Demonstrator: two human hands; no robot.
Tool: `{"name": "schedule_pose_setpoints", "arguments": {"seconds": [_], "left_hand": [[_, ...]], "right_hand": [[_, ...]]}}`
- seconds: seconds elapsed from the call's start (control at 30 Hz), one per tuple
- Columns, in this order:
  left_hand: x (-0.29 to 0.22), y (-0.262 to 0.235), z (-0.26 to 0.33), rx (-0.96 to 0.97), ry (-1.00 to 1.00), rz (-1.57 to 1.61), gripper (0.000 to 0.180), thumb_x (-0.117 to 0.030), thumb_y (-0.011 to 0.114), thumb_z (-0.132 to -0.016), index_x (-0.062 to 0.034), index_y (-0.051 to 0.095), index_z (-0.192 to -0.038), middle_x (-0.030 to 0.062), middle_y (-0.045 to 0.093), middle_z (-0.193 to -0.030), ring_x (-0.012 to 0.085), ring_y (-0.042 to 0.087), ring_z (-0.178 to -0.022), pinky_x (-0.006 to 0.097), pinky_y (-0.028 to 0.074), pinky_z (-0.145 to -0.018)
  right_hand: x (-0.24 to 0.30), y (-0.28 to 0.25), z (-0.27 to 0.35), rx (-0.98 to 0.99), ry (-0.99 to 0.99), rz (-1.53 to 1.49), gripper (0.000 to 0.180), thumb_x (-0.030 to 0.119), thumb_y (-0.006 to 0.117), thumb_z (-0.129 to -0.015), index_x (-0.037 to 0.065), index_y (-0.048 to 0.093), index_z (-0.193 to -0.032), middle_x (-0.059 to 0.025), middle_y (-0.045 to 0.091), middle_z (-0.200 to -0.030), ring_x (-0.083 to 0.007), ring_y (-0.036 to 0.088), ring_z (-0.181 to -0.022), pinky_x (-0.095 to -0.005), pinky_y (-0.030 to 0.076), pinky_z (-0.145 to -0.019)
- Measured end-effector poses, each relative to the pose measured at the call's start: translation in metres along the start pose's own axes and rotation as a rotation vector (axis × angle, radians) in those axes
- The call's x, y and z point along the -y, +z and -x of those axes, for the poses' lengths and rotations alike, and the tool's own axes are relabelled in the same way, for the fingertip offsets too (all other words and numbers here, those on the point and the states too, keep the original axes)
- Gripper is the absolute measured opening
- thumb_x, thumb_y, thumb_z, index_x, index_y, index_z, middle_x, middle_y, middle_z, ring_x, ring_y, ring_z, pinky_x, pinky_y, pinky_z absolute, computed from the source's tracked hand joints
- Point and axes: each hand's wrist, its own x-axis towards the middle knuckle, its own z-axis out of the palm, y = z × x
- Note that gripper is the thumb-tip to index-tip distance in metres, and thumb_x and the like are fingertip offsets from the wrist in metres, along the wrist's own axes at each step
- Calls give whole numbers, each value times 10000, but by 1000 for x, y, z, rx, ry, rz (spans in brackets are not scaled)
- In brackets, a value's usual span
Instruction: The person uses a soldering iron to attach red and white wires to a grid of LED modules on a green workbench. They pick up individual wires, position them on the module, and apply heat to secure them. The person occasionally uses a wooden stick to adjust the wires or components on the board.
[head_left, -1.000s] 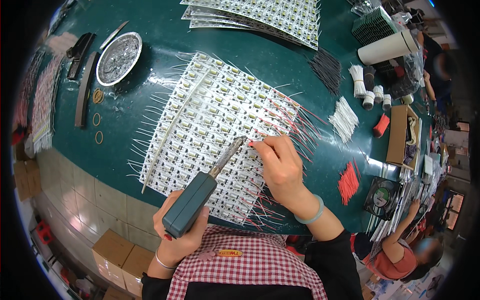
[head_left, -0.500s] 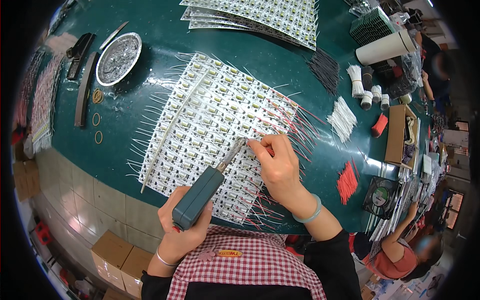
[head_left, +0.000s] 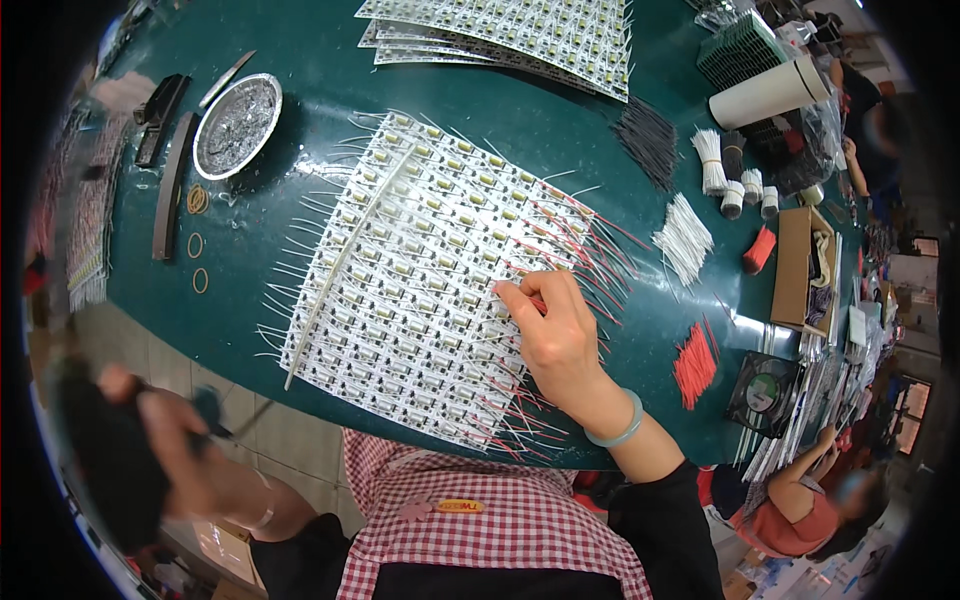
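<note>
Before me lies a white circuit board panel [head_left: 400,260] with rows of small yellowish parts, white wires along its left side and red wires along its right. My right hand [head_left: 555,325] is over its right half, thumb and finger pinched at the board surface. Red wires [head_left: 540,304] show inside its curled fingers. Off the table at the far left, my left hand [head_left: 185,455] is smeared by motion. Its fingers are wrapped round a dark green soldering gun [head_left: 105,450], whose outline is blurred. A pale thin strip [head_left: 345,275] lies across the panel's left part.
A foil-like bowl [head_left: 236,125] of solder scraps stands at the upper left, beside rubber bands [head_left: 197,200] and a dark bar [head_left: 175,185]. More panels [head_left: 500,45] are stacked at the back. Black wires [head_left: 645,140], white wires [head_left: 684,238] and loose red wires [head_left: 694,365] lie right.
My left hand has swung the soldering gun from the panel to the far left, off the table edge. My right hand has stayed in place, still pinched.
</note>
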Motion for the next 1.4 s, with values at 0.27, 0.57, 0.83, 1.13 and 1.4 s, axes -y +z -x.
{"name": "schedule_pose_setpoints", "arguments": {"seconds": [0.27,0.57,0.83,1.13,1.4], "left_hand": [[54,20,-7,100,-346,79,357,20,720,-817,56,630,-1161,119,685,-976,75,520,-558,215,376,-458],[-14,12,72,300,-611,212,441,75,673,-799,33,610,-1234,129,683,-1061,80,553,-610,208,416,-513],[-25,12,102,687,-572,72,229,-32,775,-783,54,691,-977,134,685,-948,173,659,-774,285,516,-635],[-25,20,99,843,-403,58,214,35,735,-762,73,679,-965,155,677,-918,220,656,-746,301,520,-649],[-23,22,102,862,-366,46,209,55,732,-757,74,681,-959,164,688,-943,215,667,-760,303,527,-658]], "right_hand": [[0,-4,4,29,19,5,343,-54,650,-708,-39,655,-1051,-110,546,-923,-258,557,-824,-338,494,-671],[12,-22,12,-71,-1,54,358,-20,653,-707,-27,661,-1065,-86,590,-903,-253,577,-824,-348,483,-671],[15,-3,17,-54,-30,-47,360,-20,659,-713,-29,660,-1073,-103,600,-924,-258,578,-818,-338,496,-666],[14,4,18,-42,-4,-25,318,-30,666,-745,-21,662,-1063,-100,593,-944,-248,576,-814,-328,496,-645],[14,5,16,-48,-15,-14,299,-35,673,-752,-26,658,-1051,-99,580,-928,-241,563,-794,-331,485,-635]]}}
